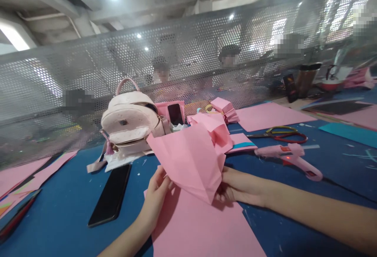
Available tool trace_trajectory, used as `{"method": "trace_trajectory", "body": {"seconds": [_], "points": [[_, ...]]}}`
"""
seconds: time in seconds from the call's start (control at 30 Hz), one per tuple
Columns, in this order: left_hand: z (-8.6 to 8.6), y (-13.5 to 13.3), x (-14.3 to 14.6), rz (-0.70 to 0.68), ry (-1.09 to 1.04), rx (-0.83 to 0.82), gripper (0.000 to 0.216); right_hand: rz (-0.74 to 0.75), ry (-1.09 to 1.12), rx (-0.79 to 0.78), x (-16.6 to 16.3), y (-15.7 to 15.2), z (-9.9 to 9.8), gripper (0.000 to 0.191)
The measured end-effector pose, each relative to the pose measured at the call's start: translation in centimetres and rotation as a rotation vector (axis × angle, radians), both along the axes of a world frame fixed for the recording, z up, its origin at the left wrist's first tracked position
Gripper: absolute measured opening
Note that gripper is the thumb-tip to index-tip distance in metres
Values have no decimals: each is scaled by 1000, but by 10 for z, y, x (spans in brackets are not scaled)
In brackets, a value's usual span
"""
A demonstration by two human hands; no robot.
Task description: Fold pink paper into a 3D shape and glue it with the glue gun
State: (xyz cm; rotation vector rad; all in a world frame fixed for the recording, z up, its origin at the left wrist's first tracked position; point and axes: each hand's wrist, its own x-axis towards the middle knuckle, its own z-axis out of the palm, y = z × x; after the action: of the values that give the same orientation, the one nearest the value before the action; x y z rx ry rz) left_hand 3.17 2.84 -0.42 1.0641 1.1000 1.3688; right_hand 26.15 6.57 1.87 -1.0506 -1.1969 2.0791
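A folded sheet of pink paper [191, 158] is held up between my two hands, creased and coming to a point at its lower end. My left hand [160, 182] grips its left edge, thumb in front. On the other side my right hand [231, 186] is closed on the right edge, with some fingers hidden behind the paper. Beneath it, flat pink sheets [203, 229] lie on the blue table [70, 210]. Just behind the held piece stands another folded pink paper shape [222, 137].
A pink glue gun [291, 156] with a lit red light and scissors [282, 134] lie to the right. A black phone [110, 196] and a pale backpack [129, 115] are on the left. Behind the table runs a perforated metal screen [188, 44], with people beyond it.
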Motion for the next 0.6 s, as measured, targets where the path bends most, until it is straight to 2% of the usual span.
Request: {"method": "trace_trajectory", "body": {"seconds": [0.1, 0.3, 0.43, 0.5, 0.6], "points": [[2, -5, 4, 47, 32, 79, 48, -29, 86, -129, -2, -5, 5, 18], [3, -24, 26, 24, 169, 306, 74, -21, 204, -359, -6, -14, 14, 7], [4, -35, 30, -37, 285, 304, 98, -22, 249, -384, -8, -22, 13, 8], [6, -37, 28, -72, 285, 275, 107, 49, 238, -378, -8, -24, 10, 16], [8, -35, 27, -95, 228, 255, 109, 187, 166, -338, -6, -26, 8, 24]]}}
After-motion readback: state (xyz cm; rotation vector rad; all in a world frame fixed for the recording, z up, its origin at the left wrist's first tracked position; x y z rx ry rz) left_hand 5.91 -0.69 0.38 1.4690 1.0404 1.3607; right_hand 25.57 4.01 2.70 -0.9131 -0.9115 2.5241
